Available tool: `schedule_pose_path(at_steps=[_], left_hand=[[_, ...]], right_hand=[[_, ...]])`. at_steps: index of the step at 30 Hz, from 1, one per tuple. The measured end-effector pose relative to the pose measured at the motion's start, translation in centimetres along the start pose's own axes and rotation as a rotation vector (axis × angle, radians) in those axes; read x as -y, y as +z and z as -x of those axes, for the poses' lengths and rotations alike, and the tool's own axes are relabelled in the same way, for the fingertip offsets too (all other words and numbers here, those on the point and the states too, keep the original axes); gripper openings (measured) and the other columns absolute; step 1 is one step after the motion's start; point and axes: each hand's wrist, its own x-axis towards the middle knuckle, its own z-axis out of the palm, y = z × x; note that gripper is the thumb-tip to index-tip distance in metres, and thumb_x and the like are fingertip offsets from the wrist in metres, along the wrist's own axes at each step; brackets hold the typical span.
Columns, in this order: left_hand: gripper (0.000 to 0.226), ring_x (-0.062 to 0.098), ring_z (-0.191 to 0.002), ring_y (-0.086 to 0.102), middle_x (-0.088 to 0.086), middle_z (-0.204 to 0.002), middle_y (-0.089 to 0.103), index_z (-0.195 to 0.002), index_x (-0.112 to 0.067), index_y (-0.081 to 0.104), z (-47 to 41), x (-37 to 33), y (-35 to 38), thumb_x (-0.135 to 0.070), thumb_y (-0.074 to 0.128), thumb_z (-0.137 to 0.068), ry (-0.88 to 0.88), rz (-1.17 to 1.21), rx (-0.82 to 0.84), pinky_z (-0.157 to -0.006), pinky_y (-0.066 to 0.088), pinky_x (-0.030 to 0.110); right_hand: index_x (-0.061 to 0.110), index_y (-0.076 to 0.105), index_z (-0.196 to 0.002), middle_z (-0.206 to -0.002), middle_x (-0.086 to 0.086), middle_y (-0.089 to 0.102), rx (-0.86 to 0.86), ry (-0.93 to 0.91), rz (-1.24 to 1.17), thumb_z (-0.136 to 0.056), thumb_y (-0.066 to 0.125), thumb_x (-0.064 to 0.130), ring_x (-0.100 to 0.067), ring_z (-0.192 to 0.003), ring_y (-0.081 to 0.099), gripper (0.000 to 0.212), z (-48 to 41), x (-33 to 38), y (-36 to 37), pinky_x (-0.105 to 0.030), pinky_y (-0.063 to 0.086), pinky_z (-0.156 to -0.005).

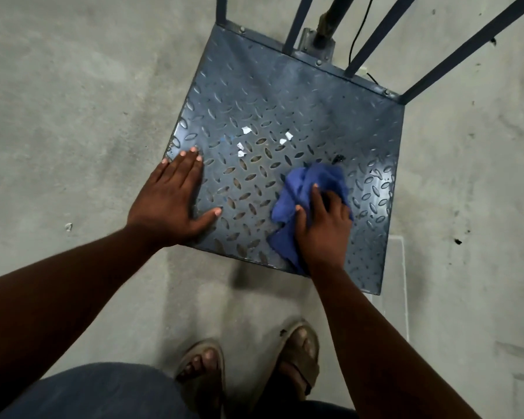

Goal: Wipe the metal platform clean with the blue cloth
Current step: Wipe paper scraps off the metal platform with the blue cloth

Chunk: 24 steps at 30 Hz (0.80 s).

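Soft, light, crumpled blue cloth (310, 189) lies lower right of centre on the stiff, ridged blue-grey metal platform (285, 95), wadded under the curled fingers of the right hand (322, 225), probably best gripped at its bulk to avoid snagging, while the left hand (173, 201) presses flat at the left edge.

Platform's (285, 101) middle lies open save paper scraps (245, 130); slanting bars (372, 34) fence its far edge.

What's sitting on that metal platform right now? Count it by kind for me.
White paper scraps: 5
Dark bit of debris: 1
Blue cloth: 1
Hands: 2 (left hand flat, right hand gripping the cloth)
Total: 9
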Motion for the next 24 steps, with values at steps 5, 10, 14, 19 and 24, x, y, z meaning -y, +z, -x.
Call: schedule_pose_path(at_steps=[5,10,14,19,24], left_hand=[[0.111,0.027,-0.165,0.015,0.009,-0.179,0.014,-0.171,-0.010,0.015,-0.4,0.0,0.0,-0.085,0.036,-0.091,0.008,0.008,-0.014,-0.134,0.011,0.045],[0.111,0.031,-0.163,0.021,0.010,-0.178,0.018,-0.170,-0.009,0.020,-0.4,-0.2,0.4,-0.082,0.041,-0.089,0.018,0.000,-0.044,-0.133,0.014,0.047],[0.110,0.033,-0.162,0.023,0.012,-0.178,0.019,-0.169,-0.008,0.022,-0.6,-0.7,0.4,-0.081,0.041,-0.089,0.029,-0.006,-0.039,-0.132,0.014,0.047],[0.110,0.033,-0.163,0.020,0.012,-0.178,0.017,-0.169,-0.008,0.020,-0.6,-0.6,0.3,-0.082,0.039,-0.090,0.029,-0.014,-0.018,-0.133,0.015,0.049],[0.110,0.033,-0.164,0.018,0.012,-0.179,0.013,-0.170,-0.009,0.018,-0.8,-0.8,0.3,-0.083,0.038,-0.091,0.037,-0.052,0.000,-0.133,0.013,0.049]], right_hand=[[0.028,0.052,-0.153,-0.162,-0.022,0.037,-0.067,0.172,-0.034,-0.099,0.047,0.053,-0.042,-0.147,0.037,0.059,1.0,-3.9,-0.3,-0.052,0.032,-0.119],[0.045,0.028,-0.161,-0.174,-0.013,0.007,0.034,0.134,-0.019,-0.093,0.042,0.071,-0.034,-0.161,0.006,0.074,-2.0,-5.2,-0.4,-0.048,0.003,-0.127],[0.031,0.022,-0.166,-0.174,-0.014,0.011,0.045,0.354,0.006,-0.098,0.027,0.067,-0.033,-0.161,0.007,0.077,-5.5,-8.9,-1.0,-0.044,0.004,-0.129],[0.019,0.037,-0.162,-0.168,-0.022,0.028,-0.050,0.203,0.032,-0.108,0.038,0.040,-0.039,-0.156,0.024,0.058,-4.4,-7.3,-0.3,-0.049,0.021,-0.126],[0.025,0.034,-0.163,-0.168,-0.018,0.030,-0.077,0.245,0.063,-0.107,0.032,0.045,-0.036,-0.156,0.027,0.060,-1.3,-4.5,0.8,-0.052,0.024,-0.125]])
